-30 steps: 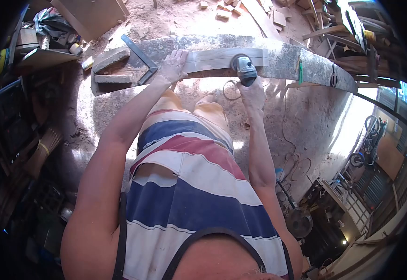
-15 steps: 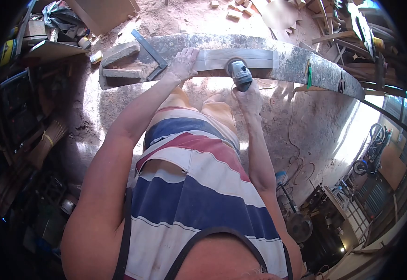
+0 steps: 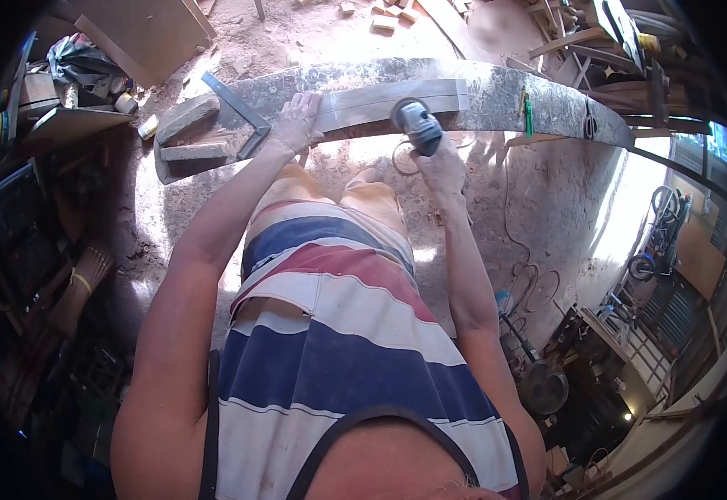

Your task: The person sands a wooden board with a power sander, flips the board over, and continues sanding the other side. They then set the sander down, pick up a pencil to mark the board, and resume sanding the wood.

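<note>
A pale, slightly curved wooden board (image 3: 363, 107) lies along the workbench, with a dark line running along its length. My left hand (image 3: 298, 121) rests flat on the board's left end, fingers stretched out and dusty. My right hand (image 3: 444, 169) is wrapped round the body of an angle grinder (image 3: 421, 125). The grinder's round disc overlaps the right part of the board, near its front edge. Left of my left hand, a metal try square (image 3: 238, 112) lies across the bench.
Two wood blocks (image 3: 194, 151) form a V at the left end of the long, worn workbench (image 3: 501, 96). A green object (image 3: 528, 119) hangs at its front edge. Wood offcuts (image 3: 385, 22) litter the floor beyond. A cable (image 3: 509, 225) trails on the ground at right.
The whole view has shifted, so the bench appears farther left. Relative to the board, the grinder has slid slightly right and its body is more slanted. My left hand stays on the board.
</note>
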Demonstrator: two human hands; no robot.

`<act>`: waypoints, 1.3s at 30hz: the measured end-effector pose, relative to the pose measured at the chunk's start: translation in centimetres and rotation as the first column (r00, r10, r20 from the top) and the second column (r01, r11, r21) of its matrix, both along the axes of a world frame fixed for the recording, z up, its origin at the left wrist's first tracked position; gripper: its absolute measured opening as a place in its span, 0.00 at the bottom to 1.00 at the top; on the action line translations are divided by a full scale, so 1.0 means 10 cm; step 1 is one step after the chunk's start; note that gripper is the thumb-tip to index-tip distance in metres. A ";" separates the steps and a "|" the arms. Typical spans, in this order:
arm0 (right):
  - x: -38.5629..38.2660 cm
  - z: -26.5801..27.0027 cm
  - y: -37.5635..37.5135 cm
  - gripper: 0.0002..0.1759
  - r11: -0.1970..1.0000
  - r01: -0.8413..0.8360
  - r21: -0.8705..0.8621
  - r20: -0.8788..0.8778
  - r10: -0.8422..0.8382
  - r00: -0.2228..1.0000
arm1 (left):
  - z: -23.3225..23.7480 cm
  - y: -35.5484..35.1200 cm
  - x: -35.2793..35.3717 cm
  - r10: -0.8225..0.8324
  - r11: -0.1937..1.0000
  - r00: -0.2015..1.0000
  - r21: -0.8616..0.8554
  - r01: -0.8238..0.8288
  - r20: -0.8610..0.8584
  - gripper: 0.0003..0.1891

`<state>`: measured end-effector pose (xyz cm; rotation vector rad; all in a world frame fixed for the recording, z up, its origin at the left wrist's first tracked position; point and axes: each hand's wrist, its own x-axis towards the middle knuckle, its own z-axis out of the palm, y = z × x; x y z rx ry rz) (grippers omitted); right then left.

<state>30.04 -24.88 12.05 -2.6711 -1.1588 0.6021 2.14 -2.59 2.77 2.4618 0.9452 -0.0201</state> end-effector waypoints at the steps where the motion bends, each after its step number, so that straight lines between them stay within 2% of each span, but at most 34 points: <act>1: 0.05 0.00 -0.04 0.34 0.999 0.031 -0.005 0.005 -0.031 0.999 | 0.00 -0.01 0.00 -0.002 1.000 1.000 0.000 0.002 -0.003 0.57; 2: 0.07 -0.01 -0.08 0.34 0.997 0.058 0.050 0.020 -0.059 0.998 | 0.00 -0.01 0.00 0.000 1.000 1.000 0.000 0.000 0.002 0.57; 5: -0.07 0.02 -0.02 0.35 0.989 0.146 0.008 -0.012 -0.146 0.989 | -0.02 -0.01 -0.02 0.001 1.000 1.000 -0.004 -0.001 -0.007 0.57; 8: -0.33 -0.06 0.07 0.35 0.996 0.025 -0.084 -0.043 -0.028 0.999 | -0.01 0.01 0.01 -0.008 1.000 1.000 -0.004 0.008 -0.013 0.57; 9: -0.37 -0.14 0.04 0.35 0.993 -0.113 0.042 0.006 0.113 0.994 | -0.03 0.00 -0.01 -0.009 1.000 1.000 -0.004 0.009 -0.004 0.58; 12: -0.40 -0.23 0.05 0.36 0.982 -0.179 0.060 0.017 0.179 0.984 | -0.02 0.00 0.01 -0.013 1.000 1.000 0.002 0.013 0.001 0.59; 16: -0.09 -0.06 0.02 0.36 0.999 -0.010 -0.041 -0.056 0.008 0.998 | 0.01 0.00 0.01 -0.007 1.000 1.000 -0.004 0.006 -0.020 0.59; 20: 0.33 -0.12 -0.13 0.36 0.996 0.085 0.012 -0.038 -0.084 0.996 | 0.05 0.00 0.03 -0.001 1.000 0.999 -0.014 0.000 -0.053 0.59; 25: 0.25 -0.05 -0.03 0.37 0.976 0.202 -0.077 -0.060 -0.207 0.976 | 0.07 -0.02 0.04 0.012 1.000 0.997 -0.010 -0.013 -0.070 0.59; 29: 0.00 -0.15 0.03 0.38 0.997 -0.069 0.027 -0.121 0.072 0.990 | 0.03 -0.03 0.04 0.005 1.000 0.997 0.018 -0.004 -0.078 0.59; 31: -0.05 -0.15 0.06 0.37 0.985 -0.175 0.009 -0.019 0.175 0.984 | 0.00 -0.01 0.04 -0.005 0.999 0.997 0.038 0.008 -0.076 0.60; 34: 0.09 -0.05 0.01 0.37 0.995 -0.099 0.013 -0.085 0.100 0.991 | -0.03 -0.01 0.03 -0.008 0.999 0.997 0.050 0.012 -0.076 0.59; 39: 0.35 -0.03 -0.05 0.37 0.998 0.067 -0.021 -0.054 -0.068 0.996 | 0.04 -0.03 0.05 0.008 1.000 0.997 0.013 -0.007 -0.075 0.57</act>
